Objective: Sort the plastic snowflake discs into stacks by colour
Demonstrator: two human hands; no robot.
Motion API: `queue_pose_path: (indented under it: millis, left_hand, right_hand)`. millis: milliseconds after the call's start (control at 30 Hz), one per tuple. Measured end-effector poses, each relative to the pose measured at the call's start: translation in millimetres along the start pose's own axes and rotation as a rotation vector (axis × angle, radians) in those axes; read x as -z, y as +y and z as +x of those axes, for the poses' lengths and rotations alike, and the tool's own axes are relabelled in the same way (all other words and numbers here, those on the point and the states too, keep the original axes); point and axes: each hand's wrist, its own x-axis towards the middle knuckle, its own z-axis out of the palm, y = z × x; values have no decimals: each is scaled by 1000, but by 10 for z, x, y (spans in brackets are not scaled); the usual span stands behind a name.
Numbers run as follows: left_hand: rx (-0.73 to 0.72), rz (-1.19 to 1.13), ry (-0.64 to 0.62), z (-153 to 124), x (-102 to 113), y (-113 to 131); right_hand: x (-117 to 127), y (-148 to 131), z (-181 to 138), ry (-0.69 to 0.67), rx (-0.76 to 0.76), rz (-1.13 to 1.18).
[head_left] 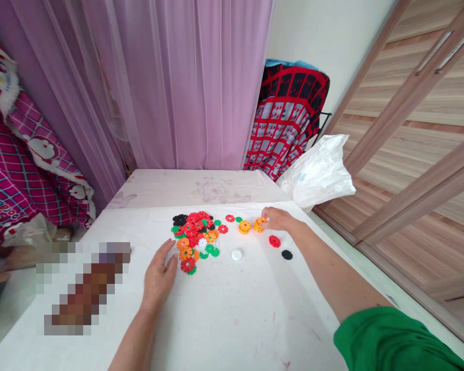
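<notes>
A heap of round plastic snowflake discs (pixel 196 233) in red, orange, green, black and white lies on the white table (pixel 232 309). My left hand (pixel 159 275) rests flat on the table, fingers stretched, just left of the heap and touching nothing else. My right hand (pixel 277 219) reaches to the right of the heap, fingers pinched on an orange disc stack (pixel 259 224). A second orange stack (pixel 245 226) sits beside it. Single discs lie apart: red (pixel 274 241), black (pixel 286 254), white (pixel 236 254).
Pink curtains (pixel 178 82) hang behind the table. A white plastic bag (pixel 319 172) lies at the table's far right corner, before a red patterned cloth (pixel 288 121). Wooden sliding doors (pixel 417 134) stand on the right. A pink checked blanket (pixel 23 159) is on the left.
</notes>
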Motion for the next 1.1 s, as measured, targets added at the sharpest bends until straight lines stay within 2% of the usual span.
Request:
queue_pose_path:
  millis: [333,467,600,833,1100]
  left_hand:
    - [-5,-5,-4,-2,15,11]
    - [-18,-7,1,-2,13,1]
    - [-9,-9,4,-4,2,-2]
    - [-32,-4,6,-2,-7,-40]
    - [-26,8,3,-4,-19,-42]
  right_hand:
    - [29,-58,3,-35,-6,12]
    - [116,-89,5,-97,-25,31]
    - [178,-193,-23,-167,-54,-65]
    - [75,-365,-69,-133,-79,-134]
    - [-22,-398,26,-145,-82,-127]
